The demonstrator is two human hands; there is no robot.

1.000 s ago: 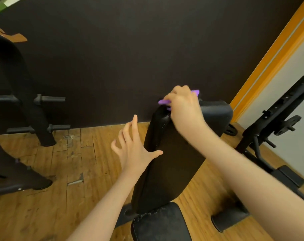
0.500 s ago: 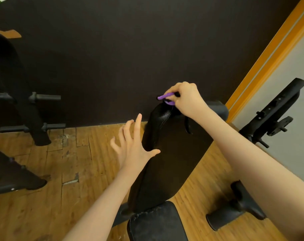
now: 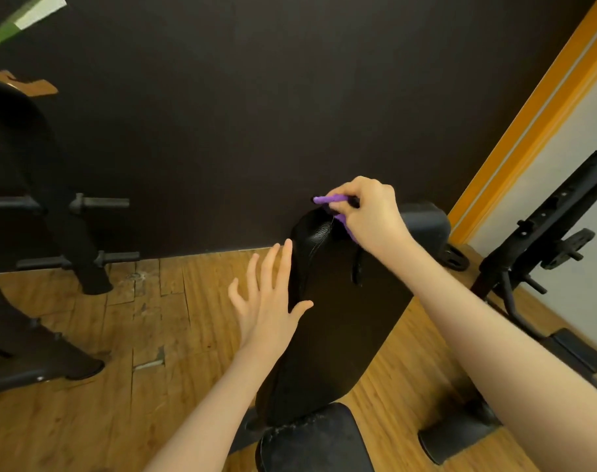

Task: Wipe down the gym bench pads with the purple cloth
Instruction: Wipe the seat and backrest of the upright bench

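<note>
The black back pad of the gym bench slopes up toward the dark wall, and the black seat pad lies at the bottom edge. My right hand grips the purple cloth at the top end of the back pad; most of the cloth is hidden under my fingers. With fingers spread and straight, my left hand rests against the pad's left side edge, the thumb lying on the pad's face.
A black weight rack with horizontal pegs stands at the left on the worn wooden floor. Another black bench frame stands at the right by an orange wall stripe. A black bench foot sits at the lower right.
My right hand with the cloth has moved from the middle of the pad's top to its left corner. My left hand has kept its place at the pad's side.
</note>
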